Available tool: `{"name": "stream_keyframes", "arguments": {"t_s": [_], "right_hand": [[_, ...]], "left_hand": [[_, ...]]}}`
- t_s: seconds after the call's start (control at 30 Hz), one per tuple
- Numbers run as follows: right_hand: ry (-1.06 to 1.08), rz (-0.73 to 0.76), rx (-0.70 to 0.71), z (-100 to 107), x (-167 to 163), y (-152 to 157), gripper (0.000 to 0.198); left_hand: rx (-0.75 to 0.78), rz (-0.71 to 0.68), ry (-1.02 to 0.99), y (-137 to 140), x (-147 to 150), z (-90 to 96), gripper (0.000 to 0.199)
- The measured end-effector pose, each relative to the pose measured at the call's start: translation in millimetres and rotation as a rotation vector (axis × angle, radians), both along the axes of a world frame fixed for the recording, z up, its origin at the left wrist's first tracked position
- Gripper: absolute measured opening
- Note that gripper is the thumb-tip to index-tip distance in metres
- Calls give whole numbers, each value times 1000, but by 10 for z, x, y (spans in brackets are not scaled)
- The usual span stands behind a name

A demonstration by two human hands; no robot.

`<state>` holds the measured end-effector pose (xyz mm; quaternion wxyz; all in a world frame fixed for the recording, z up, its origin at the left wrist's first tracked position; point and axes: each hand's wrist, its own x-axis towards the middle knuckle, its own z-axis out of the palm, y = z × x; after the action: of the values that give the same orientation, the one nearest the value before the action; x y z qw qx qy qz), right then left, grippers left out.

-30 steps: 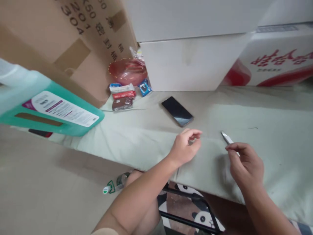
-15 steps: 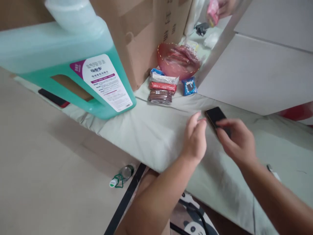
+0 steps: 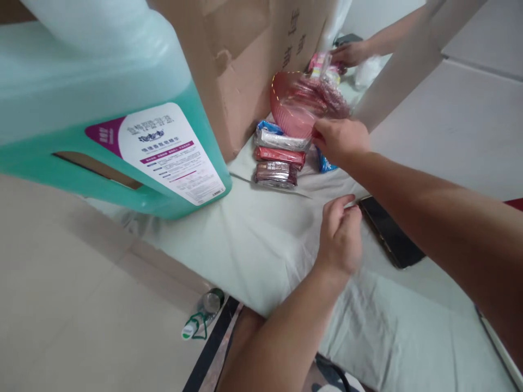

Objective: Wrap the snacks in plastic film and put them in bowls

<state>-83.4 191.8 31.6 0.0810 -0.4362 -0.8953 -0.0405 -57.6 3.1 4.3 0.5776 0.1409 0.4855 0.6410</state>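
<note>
My right hand [image 3: 343, 142] reaches to the near right edge of a pink ribbed bowl [image 3: 292, 117], its fingers closed on the rim. Red-wrapped packets [image 3: 308, 92] and clear wrapping lie in the bowl. Partly hidden by that hand is a blue packet [image 3: 324, 162]. My left hand [image 3: 341, 234] is held just above the pale cloth [image 3: 261, 239], fingers loosely bent and apart, with nothing in it. Under my right forearm lies a black phone [image 3: 390, 231]. Left of the bowl sit a white-and-blue packet [image 3: 281, 140], a red packet [image 3: 280, 156] and a brown packet [image 3: 275, 174].
A big jug of green liquid [image 3: 196, 147] stands at the left, before a cardboard box [image 3: 245, 92]. Behind the bowl, another person's hand [image 3: 351, 56] touches a pink packet [image 3: 321, 64]. A white panel [image 3: 449, 125] rises at right. A plastic bottle [image 3: 204, 313] lies on the floor.
My right hand has left the phone and moved forward to the bowl. My left hand has barely moved. The other person's hand has lowered the pink packet behind the bowl. The view has shifted.
</note>
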Motion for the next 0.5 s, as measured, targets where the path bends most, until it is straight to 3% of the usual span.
{"name": "stream_keyframes", "arguments": {"t_s": [0.17,0.27,0.37,0.47,0.5], "right_hand": [[21,74,-1,283,202,-373,29],[154,137,115,392,533,-758,25],[336,194,328,393,1090,-1255,17],[427,146,410,298,1829,-1769,5],[407,129,424,250,2090,-1916,10]], "left_hand": [[-82,61,-91,-2,8,37,14],[-74,124,-147,-30,28,66,9],[-40,151,-146,-71,57,85,9],[-24,118,-134,-106,111,99,11],[-24,96,-126,-115,137,106,12]]}}
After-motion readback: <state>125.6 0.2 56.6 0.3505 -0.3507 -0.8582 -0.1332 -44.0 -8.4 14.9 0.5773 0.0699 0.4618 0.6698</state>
